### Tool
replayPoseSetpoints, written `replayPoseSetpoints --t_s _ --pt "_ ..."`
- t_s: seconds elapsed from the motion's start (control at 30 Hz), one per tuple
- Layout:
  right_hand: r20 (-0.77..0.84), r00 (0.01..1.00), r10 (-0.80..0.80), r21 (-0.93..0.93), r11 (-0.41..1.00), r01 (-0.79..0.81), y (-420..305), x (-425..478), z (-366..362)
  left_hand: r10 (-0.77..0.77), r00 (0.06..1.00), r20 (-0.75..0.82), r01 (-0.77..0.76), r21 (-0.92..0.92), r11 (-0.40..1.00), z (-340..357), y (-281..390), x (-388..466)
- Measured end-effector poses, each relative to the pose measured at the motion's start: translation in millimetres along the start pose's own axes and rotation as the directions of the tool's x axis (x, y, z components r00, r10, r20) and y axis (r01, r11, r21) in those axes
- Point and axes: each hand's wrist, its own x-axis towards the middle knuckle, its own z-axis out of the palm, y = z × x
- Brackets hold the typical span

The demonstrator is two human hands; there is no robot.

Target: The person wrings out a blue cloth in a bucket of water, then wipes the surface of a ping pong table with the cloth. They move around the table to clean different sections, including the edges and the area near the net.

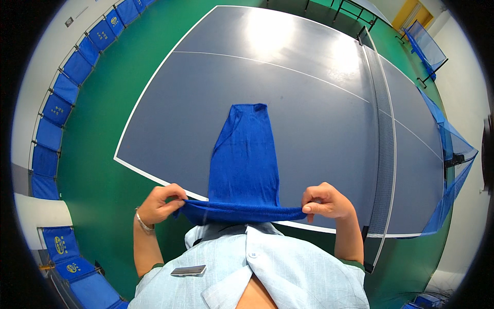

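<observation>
A blue cloth, which looks like a towel, is stretched between my two hands along its near edge. My left hand pinches the left corner between thumb and fingers. At the right corner, my right hand grips the cloth the same way. The held edge is raised close to my chest, over the near rim of a grey-blue table tennis table. From there the cloth runs away from me and its narrower far end lies on the tabletop, with a small fold at the far right corner.
A table tennis net crosses the table at my right. Blue netting stands at the table's right end. Blue barrier panels line the wall on the left, beyond green floor. Another table stands at the back.
</observation>
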Motion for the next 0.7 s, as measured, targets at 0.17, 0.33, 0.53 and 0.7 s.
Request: replayPoseSetpoints --t_s 0.17,0.33,0.53,0.7 --pt "-0.389 0.899 0.199 0.064 0.980 -0.189 44 64 -44 -0.142 0.990 -0.016 0.140 -0.101 0.985 -8 -43 75" --pt "-0.697 0.676 0.241 0.043 0.954 -0.297 118 172 -140 -0.137 0.978 -0.158 0.107 -0.181 0.978 -23 -122 234" --pt "-0.730 0.649 0.216 -0.503 0.473 -0.723 216 275 -165 -0.193 0.978 -0.083 0.210 0.391 0.896 21 -204 344" --pt "-0.656 0.694 0.296 -0.653 0.237 -0.719 231 302 -153 -0.355 0.933 0.050 0.238 0.655 0.717 28 -206 366"
